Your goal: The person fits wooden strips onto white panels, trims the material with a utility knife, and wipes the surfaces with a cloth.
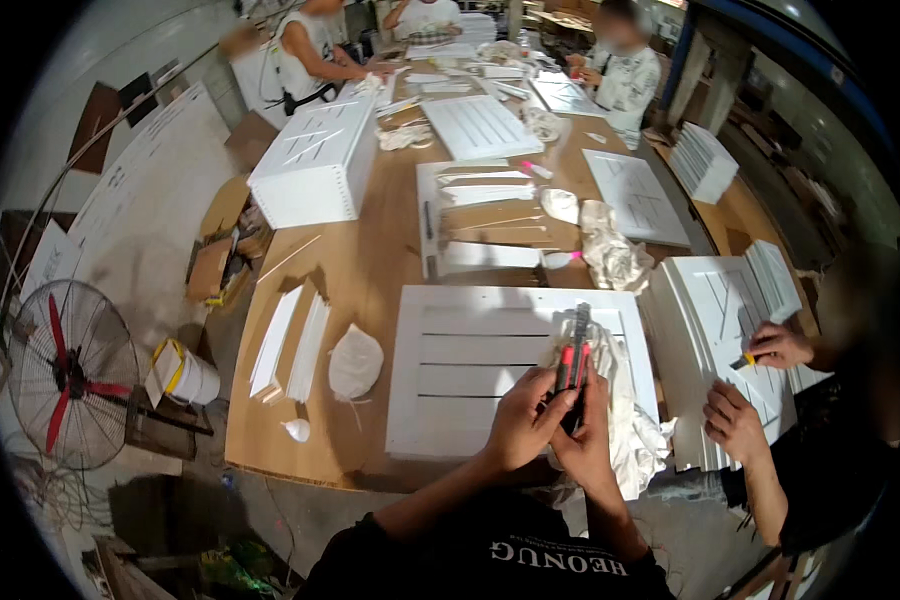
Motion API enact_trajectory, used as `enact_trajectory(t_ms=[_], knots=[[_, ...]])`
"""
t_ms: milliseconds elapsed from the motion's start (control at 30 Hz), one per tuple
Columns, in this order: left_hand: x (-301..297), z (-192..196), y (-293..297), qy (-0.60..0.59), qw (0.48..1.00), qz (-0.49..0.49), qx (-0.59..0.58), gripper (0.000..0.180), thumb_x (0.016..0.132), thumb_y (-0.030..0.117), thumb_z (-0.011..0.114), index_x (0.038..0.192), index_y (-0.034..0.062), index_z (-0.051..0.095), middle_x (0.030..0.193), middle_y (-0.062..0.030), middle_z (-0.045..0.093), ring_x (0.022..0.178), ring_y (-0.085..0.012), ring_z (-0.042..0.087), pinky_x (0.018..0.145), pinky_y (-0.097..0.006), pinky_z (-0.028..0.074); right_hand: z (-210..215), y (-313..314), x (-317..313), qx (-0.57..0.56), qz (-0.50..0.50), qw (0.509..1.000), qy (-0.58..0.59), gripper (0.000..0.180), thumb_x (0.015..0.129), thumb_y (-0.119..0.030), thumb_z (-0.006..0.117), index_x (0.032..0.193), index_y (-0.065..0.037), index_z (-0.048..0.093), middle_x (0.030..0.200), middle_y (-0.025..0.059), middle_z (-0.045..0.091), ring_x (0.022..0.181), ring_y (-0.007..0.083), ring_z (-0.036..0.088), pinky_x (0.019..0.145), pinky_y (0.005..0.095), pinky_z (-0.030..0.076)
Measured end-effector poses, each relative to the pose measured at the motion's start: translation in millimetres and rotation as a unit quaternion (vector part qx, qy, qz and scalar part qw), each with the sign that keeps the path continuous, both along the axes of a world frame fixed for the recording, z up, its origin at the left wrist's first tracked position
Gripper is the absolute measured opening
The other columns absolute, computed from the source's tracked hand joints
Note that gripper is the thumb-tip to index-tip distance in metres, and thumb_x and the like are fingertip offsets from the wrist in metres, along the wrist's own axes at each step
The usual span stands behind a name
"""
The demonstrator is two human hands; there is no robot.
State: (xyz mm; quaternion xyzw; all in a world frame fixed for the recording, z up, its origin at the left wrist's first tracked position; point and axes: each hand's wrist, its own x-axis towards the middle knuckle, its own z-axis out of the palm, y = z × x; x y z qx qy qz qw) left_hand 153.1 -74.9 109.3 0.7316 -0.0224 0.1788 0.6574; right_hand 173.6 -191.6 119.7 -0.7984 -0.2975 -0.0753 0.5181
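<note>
My left hand (520, 420) and my right hand (587, 440) come together around a red-and-black utility knife (572, 368), both closed on its handle. Its long grey blade (581, 322) points away from me. Underneath lies a white slotted panel (470, 345), flat at the table's near edge, with several dark parallel grooves. A crumpled off-white cloth (630, 415) covers the panel's right part, beside and below my right hand. The fingers partly hide the knife's handle.
A co-worker's hands (755, 385) work with a yellow-handled tool over stacked white panels (685, 350) on the right. Left of my panel are white strips (305, 345) and a white pouch (356, 362). A white panel stack (315, 165) stands farther left; a fan (70, 375) is beyond the table.
</note>
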Motion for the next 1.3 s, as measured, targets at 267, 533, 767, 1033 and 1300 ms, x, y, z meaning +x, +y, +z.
enact_trajectory(t_ms=[267, 533, 767, 1033, 1300], knots=[[-26.3, 29.6, 46.0, 0.079, 0.981, -0.064, -0.165, 0.023, 0.087, 0.018, 0.057, 0.103, 0.0008, 0.059, 0.085, -0.0021, 0.061, 0.070, -0.0098, 0.054, 0.062, -0.026, 0.045, 11.9, -4.1, -11.0, -0.002, 0.057, 0.997, 0.056, 0.079, 0.068, -0.012, 0.072, 0.138, -0.004, 0.035, 0.119, 0.0141, 0.042, 0.102, 0.0242, 0.043, 0.086, 0.0338, 0.038], [-35.5, 7.4, 104.8, 0.021, 0.968, 0.113, -0.223, 0.054, 0.085, 0.037, 0.050, 0.121, -0.0039, 0.048, 0.083, -0.0087, 0.062, 0.078, -0.0181, 0.060, 0.075, -0.030, 0.047, -2.6, -61.4, -3.5, 0.046, -0.076, 0.995, 0.044, 0.043, 0.075, -0.011, 0.068, 0.115, -0.002, 0.056, 0.105, 0.0076, 0.051, 0.091, 0.0159, 0.049, 0.079, 0.0277, 0.040], [-22.3, -3.9, 99.1, 0.052, 0.937, -0.005, -0.347, 0.061, 0.085, 0.036, 0.051, 0.132, -0.0002, 0.037, 0.085, -0.0125, 0.060, 0.067, -0.0209, 0.061, 0.062, -0.032, 0.050, -14.3, -73.7, -12.5, 0.092, -0.113, 0.984, 0.100, 0.030, 0.076, -0.004, 0.066, 0.106, -0.001, 0.059, 0.094, 0.0052, 0.055, 0.083, 0.0130, 0.054, 0.075, 0.0251, 0.043], [-10.7, -5.3, 74.3, 0.139, 0.917, -0.117, -0.356, 0.067, 0.085, 0.049, 0.051, 0.128, -0.0017, 0.042, 0.090, -0.0126, 0.061, 0.064, -0.0201, 0.061, 0.051, -0.028, 0.048, -28.0, -77.1, -27.8, 0.117, -0.122, 0.982, 0.081, 0.029, 0.074, 0.002, 0.064, 0.103, -0.001, 0.060, 0.092, 0.0076, 0.056, 0.082, 0.0142, 0.055, 0.074, 0.0247, 0.045], [2.3, 36.1, 149.2, 0.046, 0.966, 0.090, -0.238, 0.031, 0.092, 0.023, 0.049, 0.106, -0.0028, 0.057, 0.087, -0.0096, 0.063, 0.070, -0.0147, 0.059, 0.066, -0.027, 0.048, -40.0, -95.9, -40.8, 0.241, -0.162, 0.949, 0.123, 0.024, 0.085, -0.008, 0.062, 0.108, -0.001, 0.055, 0.099, 0.0032, 0.055, 0.085, 0.0093, 0.052, 0.077, 0.0222, 0.042]])
